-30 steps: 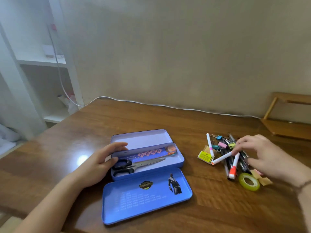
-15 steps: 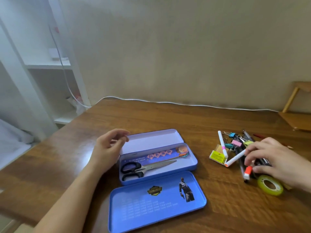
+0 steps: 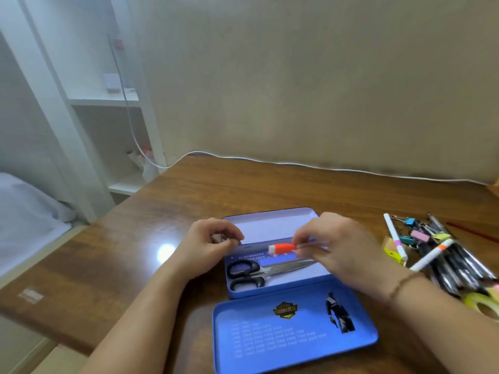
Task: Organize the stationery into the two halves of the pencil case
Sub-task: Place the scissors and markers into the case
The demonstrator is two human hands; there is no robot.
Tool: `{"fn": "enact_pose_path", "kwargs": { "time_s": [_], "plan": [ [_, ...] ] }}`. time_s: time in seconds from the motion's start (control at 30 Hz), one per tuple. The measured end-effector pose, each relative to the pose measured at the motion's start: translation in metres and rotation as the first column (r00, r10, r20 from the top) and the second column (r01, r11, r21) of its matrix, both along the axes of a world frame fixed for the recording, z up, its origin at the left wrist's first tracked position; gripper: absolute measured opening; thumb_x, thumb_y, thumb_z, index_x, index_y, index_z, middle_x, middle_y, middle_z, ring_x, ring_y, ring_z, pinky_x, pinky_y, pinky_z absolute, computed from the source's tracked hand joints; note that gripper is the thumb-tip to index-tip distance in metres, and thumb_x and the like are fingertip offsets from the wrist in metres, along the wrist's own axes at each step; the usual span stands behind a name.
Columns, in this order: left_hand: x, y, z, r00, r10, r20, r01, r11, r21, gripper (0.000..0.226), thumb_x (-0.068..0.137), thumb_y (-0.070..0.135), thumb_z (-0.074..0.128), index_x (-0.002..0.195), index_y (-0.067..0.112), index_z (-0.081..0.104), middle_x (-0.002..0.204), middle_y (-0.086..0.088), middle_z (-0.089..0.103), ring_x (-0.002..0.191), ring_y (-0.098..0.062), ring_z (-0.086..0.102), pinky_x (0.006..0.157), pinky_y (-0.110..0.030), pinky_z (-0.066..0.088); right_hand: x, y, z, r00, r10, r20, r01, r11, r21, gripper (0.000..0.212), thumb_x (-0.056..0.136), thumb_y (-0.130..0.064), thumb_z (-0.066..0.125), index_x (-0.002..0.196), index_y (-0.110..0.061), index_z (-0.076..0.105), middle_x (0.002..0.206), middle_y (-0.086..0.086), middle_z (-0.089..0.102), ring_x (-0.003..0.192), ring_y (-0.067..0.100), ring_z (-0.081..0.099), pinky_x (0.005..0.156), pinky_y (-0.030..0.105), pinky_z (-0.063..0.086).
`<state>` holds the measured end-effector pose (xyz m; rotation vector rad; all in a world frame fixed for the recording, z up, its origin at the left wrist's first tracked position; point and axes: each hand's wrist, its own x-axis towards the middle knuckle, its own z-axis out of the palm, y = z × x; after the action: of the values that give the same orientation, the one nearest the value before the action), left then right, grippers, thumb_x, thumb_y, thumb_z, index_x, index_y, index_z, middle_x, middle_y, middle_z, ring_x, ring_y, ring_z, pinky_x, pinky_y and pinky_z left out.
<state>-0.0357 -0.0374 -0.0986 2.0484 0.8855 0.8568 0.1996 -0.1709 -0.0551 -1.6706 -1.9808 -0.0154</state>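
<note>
1. While the right hand [image 3: 334, 249] pinches a marker with an orange cap [image 3: 282, 249] between thumb and fingertips, the marker lies crosswise above the middle tray of the pencil case [image 3: 280, 288], its cap pointing left.
2. Curled loosely and pinched together at the tips, the left hand [image 3: 213, 240] sits at the tray's far left corner; blur hides whether it holds anything.
3. Inside that middle tray lie black-handled scissors [image 3: 259, 271], blades pointing right, and just behind them a printed ruler [image 3: 253, 257], partly hidden by the marker and the right hand.
4. Behind the tray stands the pale lid half [image 3: 270, 225], open; nearest the person lies the blue half [image 3: 294, 330] with a badge and a figure printed in it, flat on the wooden surface [image 3: 270, 184].
5. To the right, well apart from the case, a heap of pens and markers [image 3: 448, 263] rests with coloured binder clips [image 3: 417, 234], a white marker with a pink band [image 3: 395, 240], and a yellow-green tape roll [image 3: 483, 305] at the frame's edge.
6. A white cable [image 3: 324, 167] runs along the surface's far edge by the wall.
</note>
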Motion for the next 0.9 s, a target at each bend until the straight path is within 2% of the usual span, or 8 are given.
{"fn": "enact_pose_path", "kwargs": {
  "time_s": [0.07, 0.17, 0.33, 0.5, 0.57, 0.67, 0.77, 0.9],
  "plan": [
    [-0.001, 0.0, -0.002, 1.0, -0.029, -0.005, 0.029, 0.999, -0.023, 0.018, 0.077, 0.01, 0.069, 0.078, 0.027, 0.076, 0.074, 0.009, 0.071, 0.057, -0.007, 0.048, 0.059, -0.019, 0.042, -0.014, 0.02, -0.008, 0.996, -0.037, 0.077, 0.038, 0.999, -0.011, 0.01, 0.081, -0.037, 0.074, 0.089, -0.033, 0.071, 0.088, -0.015, 0.067, 0.088, 0.01, 0.054, 0.072, 0.028, 0.04],
    [-0.001, 0.0, 0.0, 0.999, -0.04, -0.008, 0.04, 0.999, -0.023, 0.013, 0.077, 0.013, 0.069, 0.082, 0.021, 0.077, 0.072, 0.016, 0.069, 0.062, -0.003, 0.053, 0.063, -0.017, 0.043, -0.025, 0.038, -0.017, 0.991, -0.023, 0.131, 0.026, 0.999, -0.019, 0.011, 0.081, -0.042, 0.072, 0.09, -0.036, 0.071, 0.097, -0.017, 0.065, 0.094, 0.009, 0.053, 0.071, 0.025, 0.036],
    [-0.001, 0.001, 0.002, 0.996, -0.065, -0.063, 0.066, 0.998, 0.015, 0.011, 0.08, 0.006, 0.072, 0.082, 0.016, 0.076, 0.081, 0.003, 0.074, 0.081, -0.017, 0.065, 0.079, -0.031, 0.05, -0.041, 0.054, -0.021, 0.985, 0.005, 0.172, 0.004, 0.999, -0.05, 0.01, 0.08, -0.038, 0.072, 0.09, -0.036, 0.071, 0.091, -0.012, 0.064, 0.091, 0.013, 0.053, 0.071, 0.027, 0.035],
    [-0.002, -0.001, 0.004, 0.99, -0.095, -0.102, 0.097, 0.995, 0.021, 0.012, 0.076, 0.006, 0.073, 0.081, 0.017, 0.073, 0.083, -0.01, 0.071, 0.074, -0.011, 0.057, 0.073, -0.032, 0.047, -0.048, 0.056, -0.019, 0.973, 0.016, 0.23, -0.007, 0.999, -0.042, 0.018, 0.079, -0.045, 0.071, 0.093, -0.034, 0.067, 0.091, -0.013, 0.064, 0.088, 0.013, 0.05, 0.073, 0.029, 0.037],
    [-0.002, -0.001, 0.004, 0.989, -0.1, -0.104, 0.103, 0.994, 0.025, 0.011, 0.072, 0.011, 0.071, 0.08, 0.02, 0.072, 0.081, -0.011, 0.069, 0.072, -0.009, 0.055, 0.07, -0.028, 0.045, -0.038, 0.048, -0.017, 0.971, -0.045, 0.236, 0.046, 0.999, 0.002, 0.02, 0.078, -0.05, 0.07, 0.089, -0.034, 0.066, 0.084, -0.013, 0.062, 0.083, 0.012, 0.048, 0.071, 0.029, 0.038],
    [-0.002, -0.001, 0.002, 0.99, -0.089, -0.109, 0.09, 0.996, 0.0, 0.012, 0.07, 0.015, 0.067, 0.078, 0.023, 0.071, 0.075, 0.001, 0.064, 0.07, -0.006, 0.052, 0.069, -0.023, 0.042, -0.014, 0.031, -0.015, 0.942, -0.255, 0.216, 0.239, 0.966, 0.098, 0.02, 0.081, -0.052, 0.065, 0.079, -0.033, 0.068, 0.073, -0.013, 0.057, 0.074, 0.01, 0.044, 0.063, 0.026, 0.033],
    [-0.001, -0.001, 0.003, 0.991, -0.079, -0.107, 0.078, 0.997, -0.013, 0.014, 0.067, 0.015, 0.063, 0.077, 0.022, 0.071, 0.073, 0.003, 0.063, 0.069, -0.005, 0.052, 0.068, -0.021, 0.043, -0.006, 0.023, -0.017, 0.887, -0.341, 0.311, 0.36, 0.933, -0.004, 0.03, 0.085, -0.058, 0.054, 0.086, -0.035, 0.072, 0.083, -0.011, 0.063, 0.081, 0.014, 0.047, 0.065, 0.028, 0.034],
    [-0.002, -0.001, 0.003, 0.991, -0.082, -0.104, 0.081, 0.997, -0.007, 0.014, 0.067, 0.016, 0.063, 0.077, 0.023, 0.071, 0.08, -0.011, 0.067, 0.071, -0.007, 0.054, 0.069, -0.023, 0.045, -0.011, 0.026, -0.022, 0.921, -0.304, 0.245, 0.334, 0.938, -0.092, 0.03, 0.087, -0.057, 0.051, 0.093, -0.037, 0.074, 0.084, -0.013, 0.062, 0.079, 0.011, 0.041, 0.067, 0.028, 0.033]
  ]
}}
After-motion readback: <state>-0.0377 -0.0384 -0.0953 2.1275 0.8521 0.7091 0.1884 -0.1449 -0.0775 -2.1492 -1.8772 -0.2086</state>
